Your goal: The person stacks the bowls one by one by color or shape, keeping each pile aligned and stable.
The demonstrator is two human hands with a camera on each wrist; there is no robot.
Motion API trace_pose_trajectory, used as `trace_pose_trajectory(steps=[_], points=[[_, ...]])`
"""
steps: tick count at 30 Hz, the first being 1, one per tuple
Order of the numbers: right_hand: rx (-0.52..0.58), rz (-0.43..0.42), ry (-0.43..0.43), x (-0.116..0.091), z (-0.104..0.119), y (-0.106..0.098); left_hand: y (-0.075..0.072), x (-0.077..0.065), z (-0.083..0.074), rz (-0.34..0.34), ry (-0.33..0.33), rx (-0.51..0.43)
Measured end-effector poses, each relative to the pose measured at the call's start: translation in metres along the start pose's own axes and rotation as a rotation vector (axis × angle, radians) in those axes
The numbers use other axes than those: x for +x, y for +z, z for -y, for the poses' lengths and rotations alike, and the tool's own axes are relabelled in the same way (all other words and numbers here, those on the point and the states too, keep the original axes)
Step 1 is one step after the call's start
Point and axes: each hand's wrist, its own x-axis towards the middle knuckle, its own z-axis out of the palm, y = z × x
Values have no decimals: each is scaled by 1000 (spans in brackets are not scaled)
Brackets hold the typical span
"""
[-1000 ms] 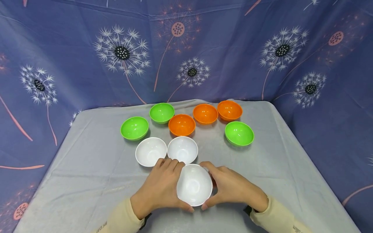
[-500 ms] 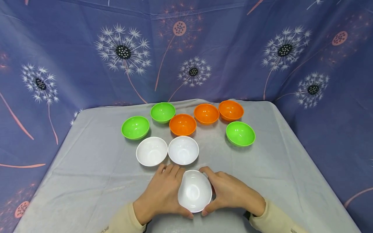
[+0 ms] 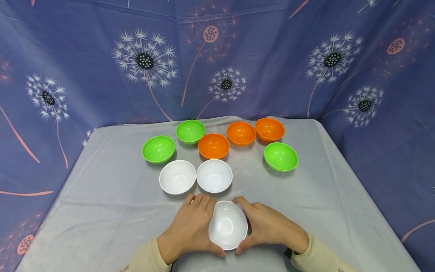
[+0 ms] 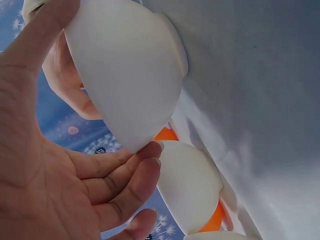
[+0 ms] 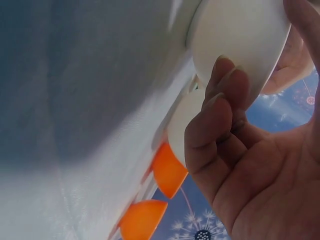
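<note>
A white bowl [image 3: 227, 226] stands upright on the grey cloth near the front, between both hands. My left hand [image 3: 192, 228] holds its left side, thumb at the near rim and fingertips at the far rim. On the opposite side my right hand [image 3: 270, 226] grips the rim in the same way, its thumb at the near edge. In the left wrist view the fingertips touch the side of the bowl [image 4: 127, 70], whose foot sits close to the cloth. The right wrist view shows curled fingers [image 5: 212, 130] against the bowl's wall.
Two more white bowls [image 3: 177, 177] stand side by side just beyond the hands. Farther back are three orange bowls [image 3: 213, 146] and three green bowls [image 3: 280, 156]. A blue dandelion-print curtain [image 3: 272, 56] surrounds the cloth-covered table [image 3: 112, 211].
Both hands have brought the white bowl a short way toward the front edge, away from the other two white bowls. In the last half second it has shifted only slightly.
</note>
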Motion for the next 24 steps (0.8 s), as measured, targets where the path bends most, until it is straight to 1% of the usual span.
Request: trace_pose_trajectory(steps=[11, 13, 17, 19, 24], points=[[66, -17, -29, 1, -4, 2, 1, -1, -1, 15, -2, 31], [118, -22, -16, 1, -5, 1, 0, -1, 0, 21, 2, 37], [270, -26, 6, 4, -8, 0, 0, 0, -1, 29, 4, 33], [327, -19, 20, 4, -9, 0, 0, 1, -1, 32, 2, 30], [369, -1, 49, 6, -13, 0, 0, 1, -2, 39, -1, 23]])
